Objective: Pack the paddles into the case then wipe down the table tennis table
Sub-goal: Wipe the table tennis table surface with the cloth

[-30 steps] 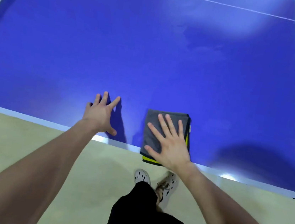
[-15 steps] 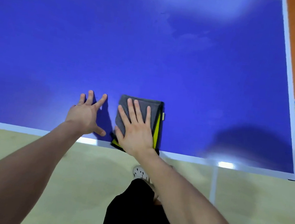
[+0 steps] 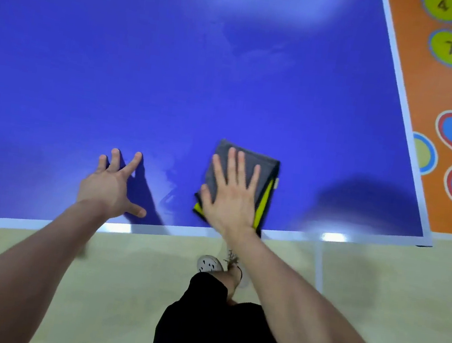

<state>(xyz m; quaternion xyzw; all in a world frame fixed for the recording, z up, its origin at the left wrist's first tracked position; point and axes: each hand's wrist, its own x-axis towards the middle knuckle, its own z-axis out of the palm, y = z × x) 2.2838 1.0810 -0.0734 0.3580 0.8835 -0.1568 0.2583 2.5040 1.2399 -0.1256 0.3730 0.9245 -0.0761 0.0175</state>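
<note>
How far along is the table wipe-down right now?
Done: no paddles or case show on the table, so packing seems finished, though unconfirmed. A damp streak near the front edge suggests that patch is wiped. In hand: the right hand presses a folded cloth flat; the left hand rests spread beside it. Left: most of the far surface, where smudges show.

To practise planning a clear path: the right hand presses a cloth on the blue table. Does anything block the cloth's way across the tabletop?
Only on its left: the left hand rests on the table beside the cloth. Ahead and to the right, nothing visible blocks it.
</note>
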